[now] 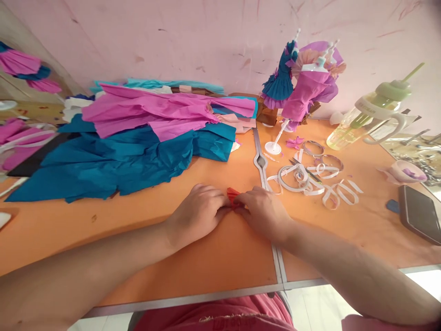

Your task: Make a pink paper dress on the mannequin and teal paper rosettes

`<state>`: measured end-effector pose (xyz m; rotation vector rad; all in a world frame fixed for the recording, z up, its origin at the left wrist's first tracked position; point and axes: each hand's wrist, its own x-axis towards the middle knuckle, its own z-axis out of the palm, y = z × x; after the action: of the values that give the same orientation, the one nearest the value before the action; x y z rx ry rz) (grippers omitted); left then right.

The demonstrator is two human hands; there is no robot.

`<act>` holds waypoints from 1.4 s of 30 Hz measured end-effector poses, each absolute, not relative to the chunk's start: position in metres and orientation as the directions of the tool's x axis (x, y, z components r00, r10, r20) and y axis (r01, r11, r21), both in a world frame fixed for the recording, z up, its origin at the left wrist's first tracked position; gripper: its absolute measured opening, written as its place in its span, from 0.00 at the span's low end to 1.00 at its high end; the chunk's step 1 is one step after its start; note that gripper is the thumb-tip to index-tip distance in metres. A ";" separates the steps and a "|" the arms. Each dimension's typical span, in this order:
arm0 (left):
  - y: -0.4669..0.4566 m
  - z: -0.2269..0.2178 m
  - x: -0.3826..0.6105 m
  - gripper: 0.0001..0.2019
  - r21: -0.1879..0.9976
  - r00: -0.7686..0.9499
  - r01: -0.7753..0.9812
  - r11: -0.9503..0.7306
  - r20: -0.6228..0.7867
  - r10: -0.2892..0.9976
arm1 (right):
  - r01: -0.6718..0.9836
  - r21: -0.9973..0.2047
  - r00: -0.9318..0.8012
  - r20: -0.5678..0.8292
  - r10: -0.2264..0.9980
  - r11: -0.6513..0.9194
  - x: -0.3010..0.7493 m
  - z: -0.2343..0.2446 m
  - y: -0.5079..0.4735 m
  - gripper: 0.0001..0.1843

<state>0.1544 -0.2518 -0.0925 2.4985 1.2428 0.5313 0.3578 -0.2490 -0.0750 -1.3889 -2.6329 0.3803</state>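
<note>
- Left hand (203, 209) and right hand (263, 210) pinch a small, pleated red paper piece (232, 194).
- Crumpled teal paper (120, 161) lies far left.
- Clear plastic bottle (351, 124) stands far right.

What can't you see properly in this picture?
All in the head view:
The red piece's lower part: hidden by the fingers.
The white thing at the far left: cut off by the picture's edge.
Part of the blue sheet: covered by the pink sheet.
The bottle's lettering: too small and blurred to read.
</note>
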 end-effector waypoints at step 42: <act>-0.248 -0.099 0.153 0.10 0.441 0.597 0.637 -0.633 0.237 0.766 | 0.812 -0.235 -0.541 0.042 0.840 0.534 0.357 -0.075 -0.251 0.09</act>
<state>0.1531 -0.2476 -0.0991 2.5178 1.1406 0.5897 0.3570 -0.2515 -0.0747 -1.4200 -2.6177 0.2826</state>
